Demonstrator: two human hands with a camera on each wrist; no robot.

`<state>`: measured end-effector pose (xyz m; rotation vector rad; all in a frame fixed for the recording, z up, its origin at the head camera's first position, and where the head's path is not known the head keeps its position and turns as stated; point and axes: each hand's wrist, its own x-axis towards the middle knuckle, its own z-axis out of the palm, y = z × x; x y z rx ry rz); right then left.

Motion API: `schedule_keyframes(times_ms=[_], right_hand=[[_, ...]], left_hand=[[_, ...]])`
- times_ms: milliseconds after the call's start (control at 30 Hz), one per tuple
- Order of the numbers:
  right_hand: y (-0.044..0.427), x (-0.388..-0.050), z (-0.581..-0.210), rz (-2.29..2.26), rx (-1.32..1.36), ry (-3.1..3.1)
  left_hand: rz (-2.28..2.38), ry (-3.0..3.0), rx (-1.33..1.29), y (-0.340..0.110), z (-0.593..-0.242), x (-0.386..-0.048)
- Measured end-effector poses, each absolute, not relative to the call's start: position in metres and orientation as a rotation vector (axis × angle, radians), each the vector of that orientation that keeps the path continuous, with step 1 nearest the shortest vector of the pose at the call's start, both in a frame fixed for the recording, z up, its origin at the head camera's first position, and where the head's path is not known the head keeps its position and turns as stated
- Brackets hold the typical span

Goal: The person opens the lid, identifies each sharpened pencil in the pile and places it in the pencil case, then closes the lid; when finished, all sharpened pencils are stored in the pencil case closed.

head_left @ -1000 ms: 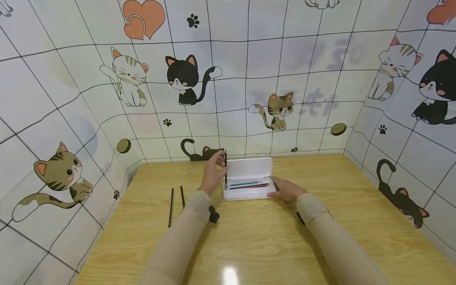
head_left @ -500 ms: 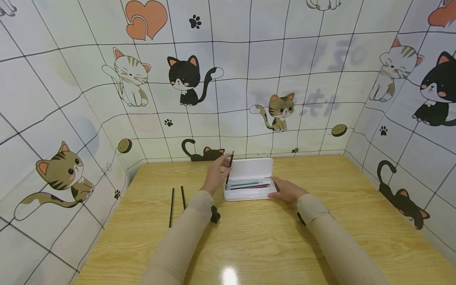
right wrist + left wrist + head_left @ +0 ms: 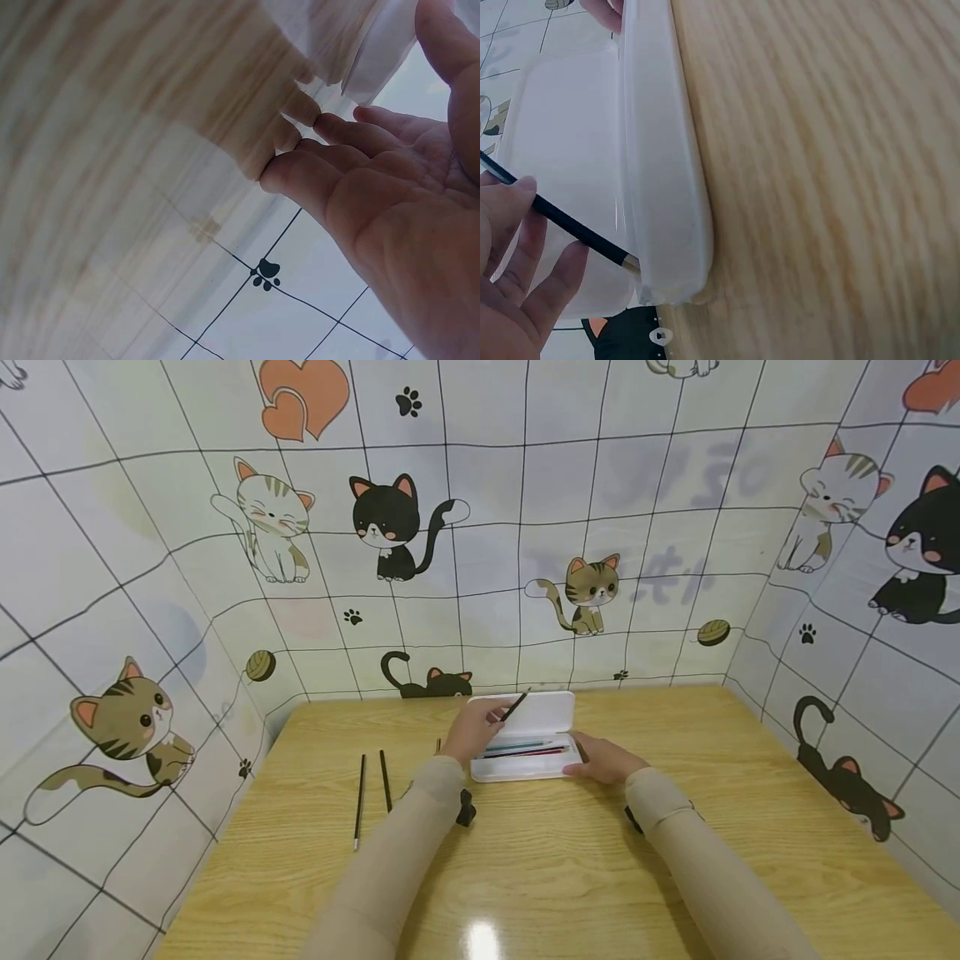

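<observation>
In the head view, my left hand (image 3: 474,728) pinches a black pencil (image 3: 515,706) over the left part of an open white pencil case (image 3: 525,768). The pencil (image 3: 581,231) slants in the left wrist view, its tan lower end at the case's edge and partly hidden. Inside the case lie a teal pencil (image 3: 517,746) and a dark red one (image 3: 536,751). My right hand (image 3: 606,760) holds the case's right end, thumb at the front corner. The right wrist view shows that hand (image 3: 375,172) with its fingertips down on the tabletop.
Two black pencils lie on the wooden table (image 3: 555,877) to the left, one (image 3: 359,802) beside the other (image 3: 386,781). A short stick end (image 3: 438,745) shows beside my left wrist. The raised lid (image 3: 547,710) stands before the cat-printed wall covering (image 3: 487,543).
My left hand has moved right and the pencil in it has tipped from upright to a slant over the case. The right hand has stayed at the case's right end.
</observation>
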<state>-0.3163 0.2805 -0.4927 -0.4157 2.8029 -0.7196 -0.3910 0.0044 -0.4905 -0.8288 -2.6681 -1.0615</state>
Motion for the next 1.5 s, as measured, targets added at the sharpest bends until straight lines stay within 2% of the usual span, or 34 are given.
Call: schedule_keyframes(times_ms=[700,1167,1500], right_hand=[[0.272,-0.316,-0.492,-0.730,-0.443,2.813],[0.278,-0.321,-0.492,-0.711,-0.443,2.818],[0.281,-0.317,-0.493,-0.712,-0.437,2.811]], left_hand=[[-0.530,-2.880,-0.956,0.021,-0.491,-0.380],[-0.929,-2.773,-1.172,-0.009,-0.472,-0.373],[-1.089,-2.745,-1.016,-0.030,-0.456,-0.369]])
